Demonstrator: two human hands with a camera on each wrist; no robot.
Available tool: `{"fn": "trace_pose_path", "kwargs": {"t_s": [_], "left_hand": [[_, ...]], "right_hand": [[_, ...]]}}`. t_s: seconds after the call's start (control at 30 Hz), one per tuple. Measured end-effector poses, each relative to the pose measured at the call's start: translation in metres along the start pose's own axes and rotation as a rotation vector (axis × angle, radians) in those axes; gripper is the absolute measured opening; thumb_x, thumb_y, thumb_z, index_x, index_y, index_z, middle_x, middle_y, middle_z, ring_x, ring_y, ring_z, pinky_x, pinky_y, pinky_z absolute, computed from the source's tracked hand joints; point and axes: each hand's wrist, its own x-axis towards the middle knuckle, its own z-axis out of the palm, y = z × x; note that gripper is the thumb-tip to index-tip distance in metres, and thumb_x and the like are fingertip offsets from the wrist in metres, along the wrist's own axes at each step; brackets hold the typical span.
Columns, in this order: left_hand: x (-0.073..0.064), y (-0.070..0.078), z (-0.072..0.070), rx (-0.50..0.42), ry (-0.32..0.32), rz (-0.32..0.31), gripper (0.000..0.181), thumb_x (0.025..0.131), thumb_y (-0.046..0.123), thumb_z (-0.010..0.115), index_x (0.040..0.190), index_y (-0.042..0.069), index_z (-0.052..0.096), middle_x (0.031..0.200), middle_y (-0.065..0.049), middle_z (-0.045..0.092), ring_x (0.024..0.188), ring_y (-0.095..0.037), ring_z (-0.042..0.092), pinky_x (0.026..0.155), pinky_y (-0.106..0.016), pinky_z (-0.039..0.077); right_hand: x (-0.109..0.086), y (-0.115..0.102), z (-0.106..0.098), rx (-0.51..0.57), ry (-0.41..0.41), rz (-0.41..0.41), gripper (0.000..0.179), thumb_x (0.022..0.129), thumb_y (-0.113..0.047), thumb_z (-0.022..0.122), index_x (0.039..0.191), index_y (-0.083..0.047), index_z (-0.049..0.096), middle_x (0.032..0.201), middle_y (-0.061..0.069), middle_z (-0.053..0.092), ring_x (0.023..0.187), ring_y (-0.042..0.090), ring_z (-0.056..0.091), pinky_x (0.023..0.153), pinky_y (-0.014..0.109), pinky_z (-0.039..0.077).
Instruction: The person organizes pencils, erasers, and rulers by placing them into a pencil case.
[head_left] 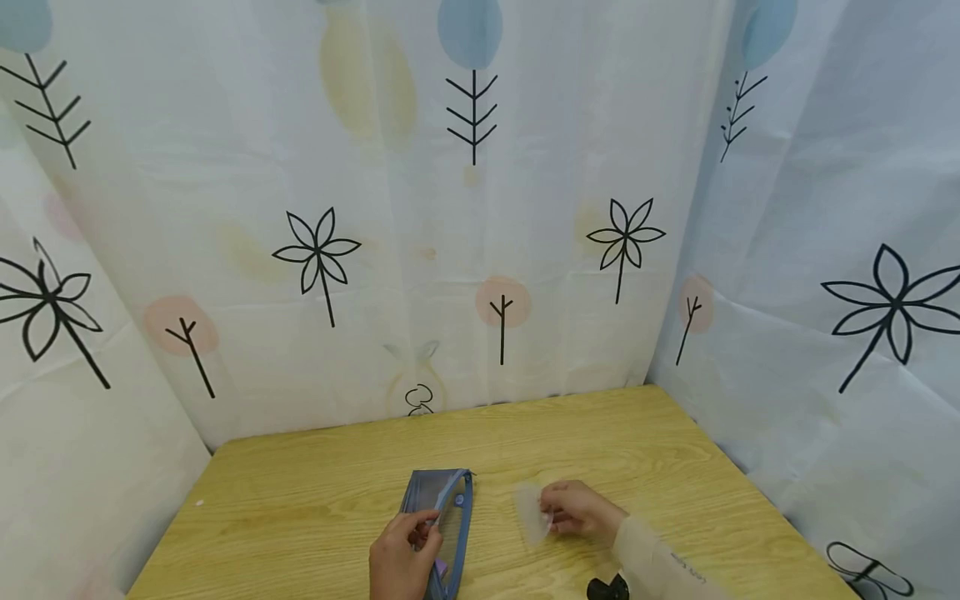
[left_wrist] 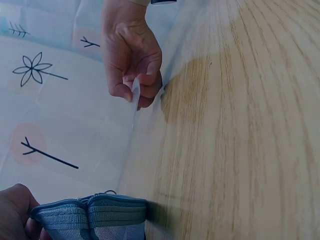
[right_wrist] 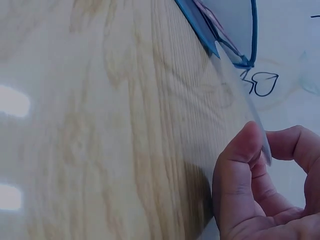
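Note:
A blue mesh zippered pouch (head_left: pixel 467 546) lies on the table in the head view, its zipped edge parted. My left hand (head_left: pixel 403 557) pinches the rim of the pouch between thumb and fingers. In the left wrist view the pouch (left_wrist: pixel 117 212) shows its blue zipper tape beside that hand. Something small and purple (head_left: pixel 441 568) shows inside it. To the right of the pouch, my right hand (head_left: pixel 581 508) pinches a thin, clear plastic sheet-like piece (head_left: pixel 531 512). The right wrist view shows this piece (right_wrist: pixel 245 95) edge-on between thumb and fingers; its exact kind cannot be told.
The wood-grain table (head_left: pixel 300 483) is bordered at the back and sides by white patterned cloth (head_left: pixel 540 208). A black object (head_left: pixel 607 587) sits by the right sleeve at the bottom edge. A small white speck (head_left: pixel 199 502) lies on the left of the table.

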Motion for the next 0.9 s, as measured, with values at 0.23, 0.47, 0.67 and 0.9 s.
{"fn": "trace_pose_path", "kwargs": {"t_s": [0.23, 0.47, 0.67, 0.9], "left_hand": [[0.001, 0.000, 0.000, 0.004, 0.019, 0.002, 0.018, 0.072, 0.003, 0.078, 0.083, 0.016, 0.078, 0.067, 0.013, 0.055, 0.058, 0.003, 0.049, 0.053, -0.020, 0.044], [0.001, 0.000, 0.000, 0.000, 0.016, -0.010, 0.018, 0.072, 0.002, 0.078, 0.082, 0.017, 0.077, 0.067, 0.012, 0.055, 0.058, 0.002, 0.050, 0.053, -0.020, 0.045], [0.001, 0.000, 0.000, 0.010, 0.010, -0.012, 0.018, 0.072, 0.004, 0.078, 0.083, 0.018, 0.077, 0.068, 0.012, 0.055, 0.058, 0.002, 0.050, 0.054, -0.020, 0.045], [0.001, 0.000, -0.001, 0.013, 0.010, -0.012, 0.018, 0.072, 0.004, 0.078, 0.083, 0.018, 0.077, 0.068, 0.013, 0.055, 0.058, 0.002, 0.050, 0.054, -0.020, 0.044]], "right_hand": [[-0.005, 0.004, 0.015, 0.055, -0.043, -0.008, 0.006, 0.089, -0.005, 0.056, 0.089, -0.007, 0.062, 0.074, 0.000, 0.057, 0.059, 0.005, 0.052, 0.054, 0.017, 0.046], [-0.006, 0.008, 0.035, 0.079, -0.100, -0.024, 0.007, 0.089, -0.007, 0.058, 0.087, -0.007, 0.064, 0.075, -0.001, 0.059, 0.062, 0.006, 0.055, 0.056, 0.017, 0.048], [-0.003, 0.008, 0.051, 0.078, -0.101, -0.047, 0.015, 0.088, -0.006, 0.060, 0.098, 0.001, 0.068, 0.078, 0.000, 0.062, 0.067, 0.007, 0.060, 0.059, 0.017, 0.051], [0.002, -0.002, 0.072, 0.074, -0.133, -0.051, 0.032, 0.087, -0.005, 0.061, 0.115, 0.011, 0.060, 0.081, 0.003, 0.062, 0.068, 0.008, 0.061, 0.061, 0.019, 0.053]]}}
